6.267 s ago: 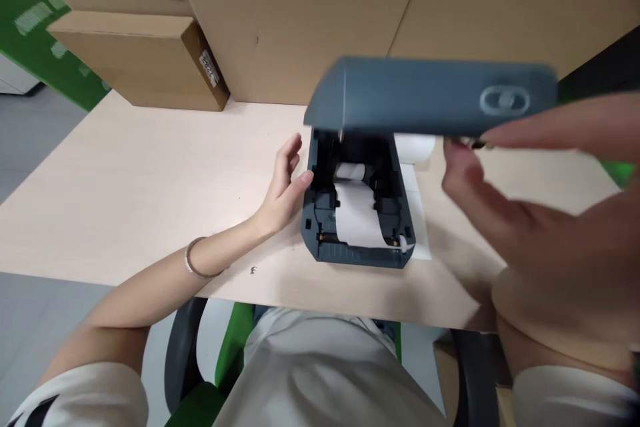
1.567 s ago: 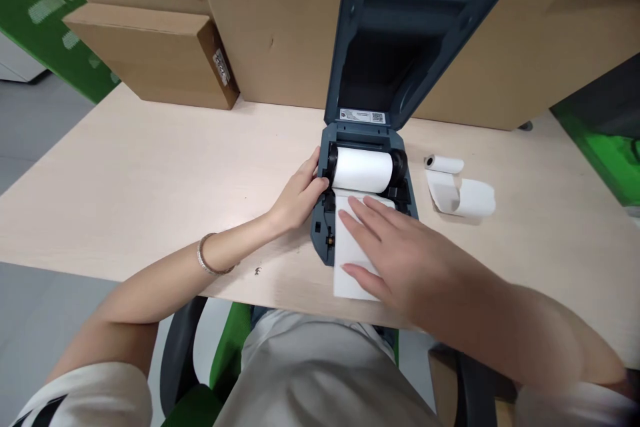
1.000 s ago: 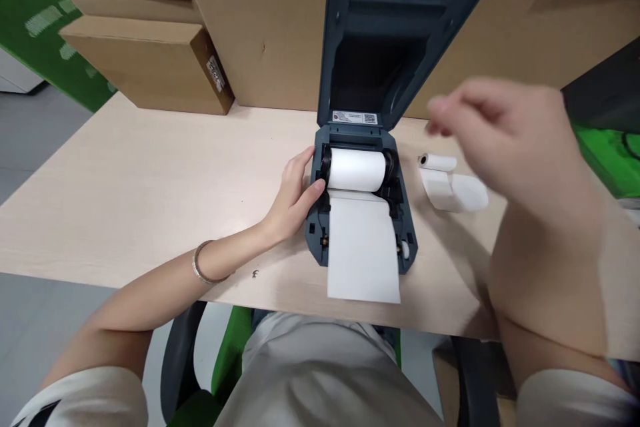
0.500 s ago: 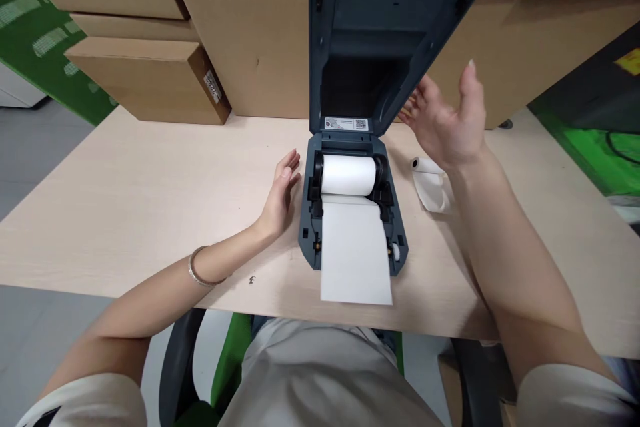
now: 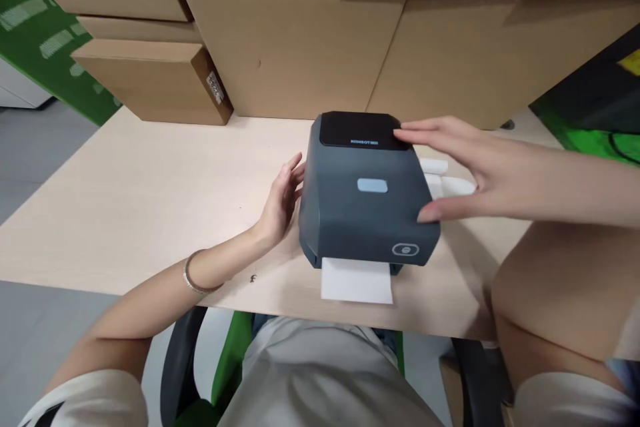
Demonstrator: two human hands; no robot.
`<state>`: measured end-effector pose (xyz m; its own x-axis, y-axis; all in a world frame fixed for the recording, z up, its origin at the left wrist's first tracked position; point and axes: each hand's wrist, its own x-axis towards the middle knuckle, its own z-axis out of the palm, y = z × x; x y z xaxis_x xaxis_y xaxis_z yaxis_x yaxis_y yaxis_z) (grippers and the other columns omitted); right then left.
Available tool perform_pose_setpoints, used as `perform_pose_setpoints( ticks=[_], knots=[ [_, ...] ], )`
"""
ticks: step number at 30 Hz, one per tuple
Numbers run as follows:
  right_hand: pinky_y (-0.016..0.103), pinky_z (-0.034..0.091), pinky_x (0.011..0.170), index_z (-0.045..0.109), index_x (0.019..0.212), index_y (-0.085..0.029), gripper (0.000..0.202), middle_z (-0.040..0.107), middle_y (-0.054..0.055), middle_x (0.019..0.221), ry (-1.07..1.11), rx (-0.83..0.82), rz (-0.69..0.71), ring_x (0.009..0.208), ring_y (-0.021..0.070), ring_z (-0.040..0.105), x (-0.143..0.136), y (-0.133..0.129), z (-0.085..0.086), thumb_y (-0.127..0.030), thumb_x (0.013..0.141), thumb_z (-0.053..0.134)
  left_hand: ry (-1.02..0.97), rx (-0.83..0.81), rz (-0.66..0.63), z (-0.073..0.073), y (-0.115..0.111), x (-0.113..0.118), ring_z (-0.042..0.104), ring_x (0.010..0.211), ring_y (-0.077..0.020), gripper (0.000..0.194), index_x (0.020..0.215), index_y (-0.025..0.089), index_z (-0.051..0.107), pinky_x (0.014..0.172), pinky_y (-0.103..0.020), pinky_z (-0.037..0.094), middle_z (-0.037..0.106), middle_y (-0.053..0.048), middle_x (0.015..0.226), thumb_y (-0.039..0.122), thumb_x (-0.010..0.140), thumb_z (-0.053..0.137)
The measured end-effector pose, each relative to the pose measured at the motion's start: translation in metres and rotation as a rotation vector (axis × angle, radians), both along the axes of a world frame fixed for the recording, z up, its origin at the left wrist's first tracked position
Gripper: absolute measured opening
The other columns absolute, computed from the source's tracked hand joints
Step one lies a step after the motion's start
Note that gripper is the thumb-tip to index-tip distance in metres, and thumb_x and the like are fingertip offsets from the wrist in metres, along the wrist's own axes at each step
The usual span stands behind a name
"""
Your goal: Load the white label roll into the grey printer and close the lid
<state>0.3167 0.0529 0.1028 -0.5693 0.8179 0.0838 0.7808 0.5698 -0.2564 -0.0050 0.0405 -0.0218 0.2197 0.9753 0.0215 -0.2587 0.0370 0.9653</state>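
A dark blue-grey label printer [image 5: 345,213] stands on the light wooden table, its lid lowered over the body. White label paper [image 5: 357,281] sticks out of its front. On the lid's right side rests my right hand [image 5: 465,160], thumb and fingers spread, fingertips on the black panel and thumb near the front right edge. My left hand [image 5: 283,200] is beside the printer's left side, fingers apart and nothing held, its fingertips close to the casing. Behind my right hand, a small white roll with loose paper [image 5: 434,167] lies partly hidden on the table.
Large cardboard boxes [image 5: 300,47] form a wall behind the table [image 5: 150,200]. A flatter cardboard box [image 5: 150,80] stands at the back left. Black chair armrests flank my body below the table's front edge.
The printer's lid has swung down from upright, covering the paper roll inside. My right hand has come forward with it and now lies on top. My left hand has barely moved.
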Motion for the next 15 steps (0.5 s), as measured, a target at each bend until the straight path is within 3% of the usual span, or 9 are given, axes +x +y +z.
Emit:
perform_pose_setpoints(
  ticks=[4, 6, 8, 10, 13, 15],
  knots=[
    [0.056, 0.059, 0.113, 0.040, 0.171, -0.033, 0.113, 0.050, 0.013, 0.167, -0.031, 0.088, 0.052, 0.146, 0.0464, 0.057, -0.002, -0.010, -0.013, -0.092, 0.078, 0.070, 0.053, 0.078, -0.070, 0.003, -0.008, -0.004, 0.034, 0.168, -0.0335, 0.076, 0.166, 0.036, 0.032, 0.134, -0.059, 0.037, 0.035, -0.004, 0.181, 0.078, 0.103, 0.039],
    [0.050, 0.067, 0.096, 0.044, 0.169, -0.032, 0.120, 0.050, 0.016, 0.164, -0.023, 0.109, 0.034, 0.124, 0.0426, 0.072, -0.008, -0.012, -0.019, -0.093, 0.071, 0.076, 0.088, 0.111, -0.116, 0.003, -0.009, -0.006, 0.032, 0.169, -0.0358, 0.084, 0.169, 0.041, 0.023, 0.132, -0.059, 0.039, 0.029, -0.003, 0.183, 0.080, 0.099, 0.050],
    [0.046, 0.068, 0.078, 0.047, 0.167, -0.030, 0.126, 0.050, 0.018, 0.162, -0.019, 0.117, 0.010, 0.099, 0.0341, 0.078, -0.014, -0.015, -0.022, -0.095, 0.064, 0.078, 0.130, 0.132, -0.158, 0.004, -0.010, -0.009, 0.030, 0.169, -0.0372, 0.100, 0.171, 0.047, 0.011, 0.132, -0.059, 0.040, 0.023, -0.003, 0.185, 0.078, 0.093, 0.065],
    [0.044, 0.066, 0.075, 0.046, 0.167, -0.030, 0.124, 0.050, 0.017, 0.161, -0.045, 0.105, 0.011, 0.096, 0.0321, 0.077, -0.019, -0.019, -0.018, -0.096, 0.066, 0.076, 0.167, 0.141, -0.195, 0.005, -0.009, -0.011, 0.027, 0.170, -0.0374, 0.113, 0.171, 0.050, 0.002, 0.133, -0.058, 0.039, 0.018, -0.002, 0.186, 0.074, 0.088, 0.076],
    [0.051, 0.061, 0.091, 0.056, 0.157, -0.030, 0.101, 0.058, 0.015, 0.154, -0.023, 0.129, 0.020, 0.118, 0.0391, 0.070, -0.030, -0.029, 0.000, -0.091, 0.078, 0.071, 0.195, 0.159, -0.228, 0.008, -0.009, -0.013, 0.026, 0.170, -0.0371, 0.118, 0.170, 0.052, -0.002, 0.135, -0.057, 0.037, 0.019, -0.002, 0.185, 0.069, 0.087, 0.081],
    [0.051, 0.055, 0.095, 0.069, 0.126, -0.028, 0.064, 0.067, 0.012, 0.131, 0.257, 0.075, -0.061, 0.114, 0.0348, 0.067, -0.043, -0.035, 0.015, -0.080, 0.088, 0.071, 0.191, 0.172, -0.236, 0.010, -0.009, -0.013, 0.027, 0.170, -0.0370, 0.117, 0.171, 0.053, -0.001, 0.136, -0.057, 0.036, 0.021, -0.002, 0.185, 0.068, 0.088, 0.080]
  ],
)
